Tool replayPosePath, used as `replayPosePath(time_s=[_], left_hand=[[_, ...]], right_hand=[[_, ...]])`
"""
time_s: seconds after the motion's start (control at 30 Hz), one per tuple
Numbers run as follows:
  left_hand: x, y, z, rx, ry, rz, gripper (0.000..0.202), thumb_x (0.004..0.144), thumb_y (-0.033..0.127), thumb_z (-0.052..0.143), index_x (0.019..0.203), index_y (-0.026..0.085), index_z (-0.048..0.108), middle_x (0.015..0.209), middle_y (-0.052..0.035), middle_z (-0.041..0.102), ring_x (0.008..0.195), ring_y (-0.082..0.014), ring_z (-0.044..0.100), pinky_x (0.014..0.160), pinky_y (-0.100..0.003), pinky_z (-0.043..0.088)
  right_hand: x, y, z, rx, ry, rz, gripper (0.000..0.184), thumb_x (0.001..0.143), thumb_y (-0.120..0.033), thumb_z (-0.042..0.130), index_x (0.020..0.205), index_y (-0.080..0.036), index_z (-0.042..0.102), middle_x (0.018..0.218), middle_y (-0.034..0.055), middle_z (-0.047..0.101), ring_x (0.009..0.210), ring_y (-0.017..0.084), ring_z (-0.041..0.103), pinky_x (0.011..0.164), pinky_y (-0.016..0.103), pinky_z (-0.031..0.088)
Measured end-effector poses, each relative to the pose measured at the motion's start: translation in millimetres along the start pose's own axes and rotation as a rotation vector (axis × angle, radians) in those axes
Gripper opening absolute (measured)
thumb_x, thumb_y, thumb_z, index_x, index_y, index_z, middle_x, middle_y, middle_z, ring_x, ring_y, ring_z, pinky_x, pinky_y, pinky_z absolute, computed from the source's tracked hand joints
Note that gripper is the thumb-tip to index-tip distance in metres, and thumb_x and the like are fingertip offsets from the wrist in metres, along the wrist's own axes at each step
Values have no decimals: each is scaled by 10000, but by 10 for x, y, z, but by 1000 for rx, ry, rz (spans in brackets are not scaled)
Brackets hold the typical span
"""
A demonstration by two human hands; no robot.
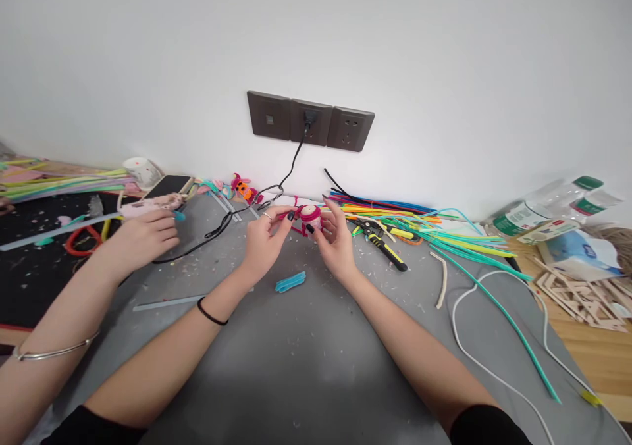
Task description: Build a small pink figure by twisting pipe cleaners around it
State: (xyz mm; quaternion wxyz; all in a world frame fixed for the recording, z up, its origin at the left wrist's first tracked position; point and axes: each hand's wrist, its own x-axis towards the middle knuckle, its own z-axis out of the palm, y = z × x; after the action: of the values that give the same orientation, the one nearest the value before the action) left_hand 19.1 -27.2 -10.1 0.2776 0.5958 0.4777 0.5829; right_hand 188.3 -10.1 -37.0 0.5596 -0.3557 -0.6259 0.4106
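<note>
Between my two hands is a small magenta pipe-cleaner figure with a round cream-coloured patch facing up. My left hand pinches its left side between thumb and forefinger. On the other side, my right hand has its thumb against the figure, with the forefinger raised; the remaining fingers partly hide behind it. A folded bundle of blue pipe cleaner lies on the grey mat just below the hands. Yellow-and-black pliers rest to the right of my right hand.
At left, a co-worker's hand is on a pink glue gun; its black cord runs to the wall socket. Coloured pipe cleaners spread along the wall. Plastic bottles and wooden frames stand right.
</note>
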Motion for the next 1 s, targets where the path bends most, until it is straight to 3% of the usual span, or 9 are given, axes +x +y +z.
replayPosePath(time_s=[0.13, 0.4, 0.87, 1.0], left_hand=[[3, -22, 0, -17, 5, -13, 260, 938, 364, 622, 1093, 175, 709, 1085, -101, 791, 956, -223, 775, 885, -346, 629], [-11, -5, 16, -43, -4, 3, 251, 927, 353, 638, 1079, 169, 717, 1075, -105, 793, 982, -220, 768, 901, -341, 622], [-5, -6, 18, -92, 30, -61, 296, 870, 440, 709, 998, 174, 723, 1000, -108, 798, 929, -231, 766, 862, -361, 624], [3, 10, 20, -103, 30, -26, 253, 875, 423, 700, 934, 177, 710, 1078, -125, 789, 987, -234, 750, 910, -393, 611]], right_hand=[[-4, 9, 3, 19, -2, 3, 598, 923, -345, 672, 1474, -319, 442, 1188, 75, 654, 964, 166, 681, 795, 281, 608], [5, 2, 4, -25, 29, -32, 356, 920, -310, 658, 1256, -264, 551, 1261, 106, 676, 1117, 203, 692, 874, 318, 611], [-6, 5, -8, -97, 43, -76, 309, 922, -292, 636, 1225, -257, 581, 1224, 98, 679, 1024, 189, 692, 842, 307, 595], [-3, -5, -3, -96, 44, -68, 315, 921, -304, 640, 1226, -254, 580, 1222, 95, 681, 1026, 185, 690, 850, 305, 591]])
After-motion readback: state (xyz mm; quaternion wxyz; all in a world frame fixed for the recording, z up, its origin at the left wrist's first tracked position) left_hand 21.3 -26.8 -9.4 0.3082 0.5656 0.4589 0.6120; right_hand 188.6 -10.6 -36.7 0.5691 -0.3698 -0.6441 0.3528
